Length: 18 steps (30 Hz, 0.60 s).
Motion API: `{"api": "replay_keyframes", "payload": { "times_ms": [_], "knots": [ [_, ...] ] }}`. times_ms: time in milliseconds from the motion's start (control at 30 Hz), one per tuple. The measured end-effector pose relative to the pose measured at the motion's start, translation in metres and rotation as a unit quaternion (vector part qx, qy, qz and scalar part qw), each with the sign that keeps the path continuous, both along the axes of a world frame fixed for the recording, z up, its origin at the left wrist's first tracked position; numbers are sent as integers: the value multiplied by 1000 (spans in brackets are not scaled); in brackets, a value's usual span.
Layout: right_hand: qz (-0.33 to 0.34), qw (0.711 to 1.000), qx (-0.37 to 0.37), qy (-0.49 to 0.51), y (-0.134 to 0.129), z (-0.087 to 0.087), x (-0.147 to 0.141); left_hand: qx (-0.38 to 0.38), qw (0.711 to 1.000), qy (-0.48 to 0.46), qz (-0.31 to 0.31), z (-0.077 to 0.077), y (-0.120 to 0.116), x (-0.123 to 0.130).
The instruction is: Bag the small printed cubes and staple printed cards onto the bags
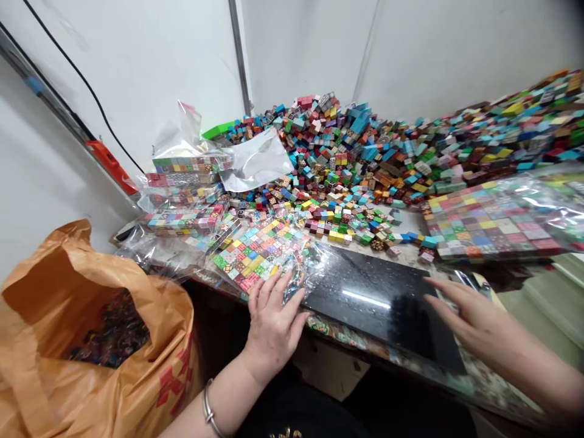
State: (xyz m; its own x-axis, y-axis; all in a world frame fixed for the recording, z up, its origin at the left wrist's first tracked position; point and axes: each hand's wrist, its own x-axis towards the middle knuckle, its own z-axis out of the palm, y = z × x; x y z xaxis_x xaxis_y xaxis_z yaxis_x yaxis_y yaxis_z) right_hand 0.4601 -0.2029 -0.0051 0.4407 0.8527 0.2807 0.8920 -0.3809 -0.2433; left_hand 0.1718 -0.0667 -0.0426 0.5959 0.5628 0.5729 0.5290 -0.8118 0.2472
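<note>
My left hand [275,322] rests with its fingers spread on the near edge of a clear plastic bag packed with small colourful cubes [260,254], which lies flat at the table's front. Right of that bag is a shiny black slab [369,292], reflecting a strip of light. Over the slab's right end reaches my right hand [465,307], fingers stretched out and holding nothing. Whether its fingertips touch the slab I cannot tell. Loose cubes [340,213] lie just behind the slab.
A large heap of loose cubes [365,140] runs along the back wall. Filled bags [187,188] are stacked at left, with an empty clear bag [258,159] beside them. Another filled bag [493,222] lies at right. An orange sack [168,304] stands at lower left.
</note>
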Motion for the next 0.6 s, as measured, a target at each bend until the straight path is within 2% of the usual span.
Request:
{"api": "replay_keyframes", "payload": {
  "times_ms": [100, 233, 300, 367, 400, 467, 533, 600],
  "knots": [
    [90, 994, -2, 61, 38, -11, -27, 12, 1000, -5, 6, -2, -3, -16],
    [172, 981, 41, 76, 70, -9, -82, 14, 1000, -1, 4, -3, -6, -32],
    [180, 975, 31, 130, 78, -6, -103, 11, 1000, -14, 15, -5, -5, -37],
    [146, 959, -21, 243, 82, -4, -116, -9, 998, -43, 47, -8, -4, -43],
    [115, 940, -53, 318, 83, -3, -120, -36, 996, -59, 62, -11, -4, -46],
    [44, 870, -101, 480, 88, -4, -123, -129, 986, -75, 74, -16, -5, -52],
    [-8, 788, -102, 607, 94, -7, -125, -237, 967, -62, 62, -22, -9, -56],
    [-25, 740, -86, 667, 101, -9, -126, -336, 939, -42, 60, -26, -13, -55]
  ]
}}
